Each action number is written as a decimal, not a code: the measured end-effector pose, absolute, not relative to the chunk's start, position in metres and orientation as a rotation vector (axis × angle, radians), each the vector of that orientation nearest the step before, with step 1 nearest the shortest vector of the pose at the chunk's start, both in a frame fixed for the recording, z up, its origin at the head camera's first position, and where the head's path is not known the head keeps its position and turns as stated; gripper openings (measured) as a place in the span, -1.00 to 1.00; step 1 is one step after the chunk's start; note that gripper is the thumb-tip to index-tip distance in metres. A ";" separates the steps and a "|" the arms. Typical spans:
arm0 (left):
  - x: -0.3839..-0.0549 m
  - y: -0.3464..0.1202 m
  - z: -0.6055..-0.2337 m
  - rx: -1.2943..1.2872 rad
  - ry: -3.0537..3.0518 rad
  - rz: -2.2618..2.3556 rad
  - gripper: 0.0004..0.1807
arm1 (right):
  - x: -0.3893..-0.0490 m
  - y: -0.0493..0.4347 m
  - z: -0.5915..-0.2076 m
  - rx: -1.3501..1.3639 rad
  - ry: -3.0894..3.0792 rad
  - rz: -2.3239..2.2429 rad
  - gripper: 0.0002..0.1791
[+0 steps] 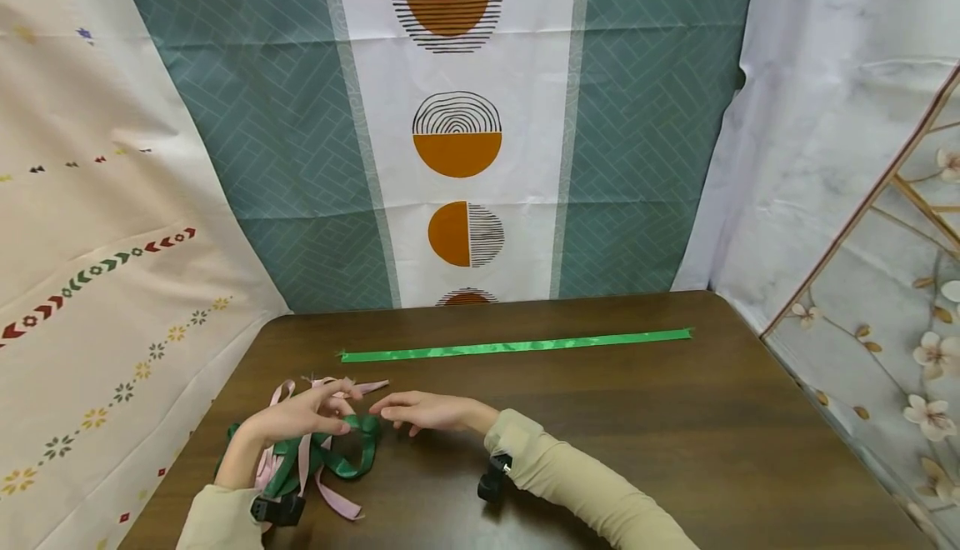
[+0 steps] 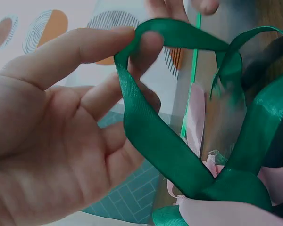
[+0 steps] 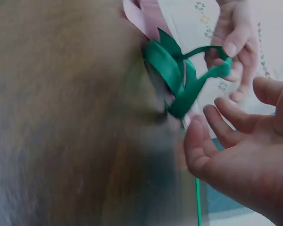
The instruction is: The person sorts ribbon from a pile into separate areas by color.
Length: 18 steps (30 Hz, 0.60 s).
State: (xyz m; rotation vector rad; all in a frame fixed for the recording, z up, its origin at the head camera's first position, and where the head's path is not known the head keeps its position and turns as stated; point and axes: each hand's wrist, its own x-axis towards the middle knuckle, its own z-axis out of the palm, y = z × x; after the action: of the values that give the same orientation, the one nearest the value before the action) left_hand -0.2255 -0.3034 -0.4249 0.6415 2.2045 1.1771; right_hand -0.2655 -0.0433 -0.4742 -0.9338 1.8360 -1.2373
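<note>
My left hand (image 1: 311, 413) pinches a green satin ribbon (image 2: 148, 127) between thumb and index finger, lifting a loop of it off the pile. The rest of that ribbon lies tangled with pink ribbons (image 1: 337, 502) beneath and beside the hand at the table's left. My right hand (image 1: 431, 411) hovers just right of the loop, palm down, fingers loosely extended and holding nothing. In the right wrist view the same green loop (image 3: 193, 92) hangs from the left hand's fingertips, a short gap from the right fingers (image 3: 221, 125).
A straight green strip (image 1: 517, 347) runs across the far part of the brown table (image 1: 637, 433). Patterned cloths hang behind and at both sides, with the teal and white one (image 1: 465, 158) at the back. Each wrist carries a small black camera (image 1: 495, 477).
</note>
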 end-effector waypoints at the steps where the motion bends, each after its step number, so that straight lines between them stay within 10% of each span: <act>1: -0.225 -0.304 -0.424 0.657 2.196 1.182 -0.48 | -0.264 -0.045 -0.474 -0.957 1.847 -1.230 -0.53; 18: -0.219 -0.312 -0.413 0.775 2.172 1.246 -0.34 | -0.252 -0.071 -0.464 -1.087 1.857 -1.454 -0.77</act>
State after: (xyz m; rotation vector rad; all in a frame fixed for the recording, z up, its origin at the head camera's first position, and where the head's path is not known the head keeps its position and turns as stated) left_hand -0.2192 -0.3119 -0.4133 0.7747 2.1721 1.2458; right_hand -0.2524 -0.0707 -0.4643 -1.0871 1.8570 -1.4537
